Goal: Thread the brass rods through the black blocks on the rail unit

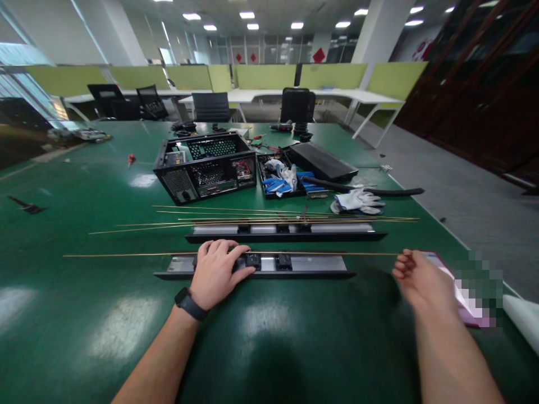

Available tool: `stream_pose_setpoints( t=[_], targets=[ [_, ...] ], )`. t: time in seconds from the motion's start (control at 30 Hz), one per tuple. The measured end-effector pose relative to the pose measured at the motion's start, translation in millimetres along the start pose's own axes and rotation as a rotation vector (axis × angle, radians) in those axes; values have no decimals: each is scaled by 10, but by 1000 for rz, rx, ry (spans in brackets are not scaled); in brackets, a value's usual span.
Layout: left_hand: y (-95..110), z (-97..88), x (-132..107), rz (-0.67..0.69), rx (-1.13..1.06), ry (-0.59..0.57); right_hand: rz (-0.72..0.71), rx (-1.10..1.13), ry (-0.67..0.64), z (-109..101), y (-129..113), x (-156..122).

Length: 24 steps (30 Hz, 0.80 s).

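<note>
My left hand [215,274] lies over the nearer metal channel [315,262], thumb toward the front and fingers curled across its far edge. It grips the channel beside several small black blocks [283,261] set inside. Along the channel's length runs a thin brass-coloured rod [122,256], passing at my left fingers. Well to the right, my right hand [423,278] is closed in a pinch around the rod's right end, off the table's surface. A second metal channel [345,229] lies just behind, with several loose brass-coloured rods [130,225] across and beyond it.
Behind the rods stand an open black computer case [177,182] and a black tray [269,193] with gloves. A dark panel [322,160], a black tube [396,192] and white gloves [357,201] lie to the right. A pink-edged sheet [463,300] sits beside my right hand.
</note>
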<state>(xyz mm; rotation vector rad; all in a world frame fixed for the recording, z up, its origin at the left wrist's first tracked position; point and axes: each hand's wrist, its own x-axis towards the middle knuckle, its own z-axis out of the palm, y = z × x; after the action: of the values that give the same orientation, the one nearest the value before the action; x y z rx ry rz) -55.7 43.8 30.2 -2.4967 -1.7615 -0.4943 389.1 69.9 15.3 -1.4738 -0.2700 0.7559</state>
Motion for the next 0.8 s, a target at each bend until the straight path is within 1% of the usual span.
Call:
stream_pose_setpoints(
  t=[0.1,0.17,0.3,0.43,0.57,0.73,0.77,0.8],
  targets=[
    [-4,3,0,0,-4,-7,64,-42,-90,59,88,-84],
    [-8,7,-1,1,-8,-7,56,-83,-161,104,153,-151],
    [-13,14,-3,1,-11,4,-20,-155,-324,194,281,-305],
    [-9,12,-3,-4,-10,7,-76,-257,-424,293,362,-527],
    [1,3,-2,-3,-10,7,-213,-468,-550,377,398,-747],
    [3,-2,-2,0,-4,8,-456,-714,-539,399,403,-805],
    [1,-1,-2,1,-2,6,-506,-758,-509,397,401,-812],
    [-1,1,-2,2,-1,5,-552,-795,-451,397,400,-830]
  ],
)
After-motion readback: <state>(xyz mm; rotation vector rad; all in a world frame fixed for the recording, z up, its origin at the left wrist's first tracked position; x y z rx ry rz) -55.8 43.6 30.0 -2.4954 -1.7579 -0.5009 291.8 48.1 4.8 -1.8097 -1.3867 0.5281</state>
